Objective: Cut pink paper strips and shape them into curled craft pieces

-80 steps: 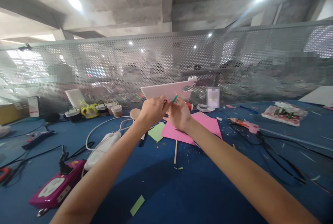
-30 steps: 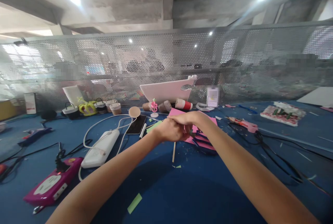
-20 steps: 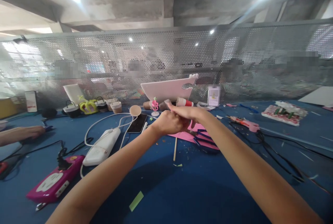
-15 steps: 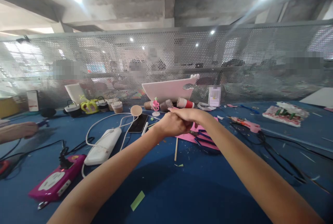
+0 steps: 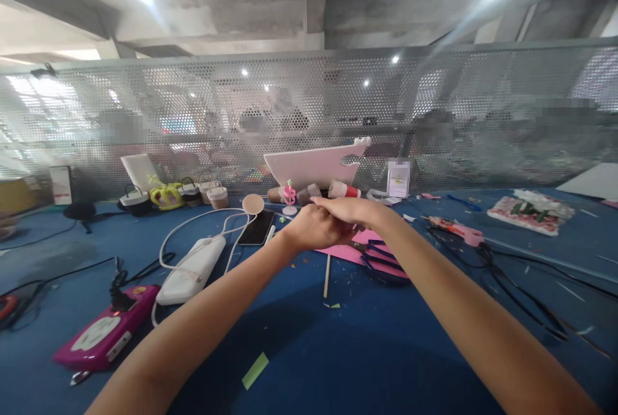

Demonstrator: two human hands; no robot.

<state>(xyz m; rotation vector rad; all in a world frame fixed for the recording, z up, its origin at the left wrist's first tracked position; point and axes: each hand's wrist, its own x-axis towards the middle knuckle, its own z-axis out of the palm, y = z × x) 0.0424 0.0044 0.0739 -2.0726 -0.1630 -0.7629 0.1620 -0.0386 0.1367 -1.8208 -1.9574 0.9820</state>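
My left hand [image 5: 316,227] is closed, its knuckles toward me, above the middle of the blue table. My right hand [image 5: 355,210] bends over it from the right, and the two touch. Whatever their fingers hold, if anything, is hidden. Just behind and below them lies a pink sheet [image 5: 340,253], with dark blue-handled scissors [image 5: 383,255] on it beside my right wrist. A thin wooden stick [image 5: 327,276] lies below my hands. Behind my left hand is a small pink ornament on a white stand [image 5: 289,197].
A white power strip [image 5: 193,272], a magenta power box [image 5: 109,328] and a black phone [image 5: 257,228] lie left. Paper cups [image 5: 344,190] lie before a white foam board [image 5: 309,167]. Right are a pink glue gun [image 5: 458,231] and black cables [image 5: 521,293].
My joined hands have shifted very slightly up and left. Another person's hand at the far left has left the view. The other table things stay in place.
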